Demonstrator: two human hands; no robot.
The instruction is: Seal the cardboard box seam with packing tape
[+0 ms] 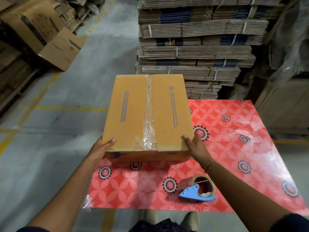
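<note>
A closed tan cardboard box [132,113] with blue print is held above the left part of a red patterned table [234,148]. Clear packing tape [148,118] runs along its centre seam, wrinkled near the front edge. My left hand [100,148] grips the box's near left corner, thumb on top. My right hand [195,146] grips the near right corner. A blue tape dispenser [199,190] with a tape roll lies on the table near the front edge, under my right forearm.
A tall stack of flattened cartons [197,47] stands just behind the table. Open and stacked boxes [50,39] line the left. The concrete floor [50,131] has yellow lines. My shoes [189,220] show below the table's front edge.
</note>
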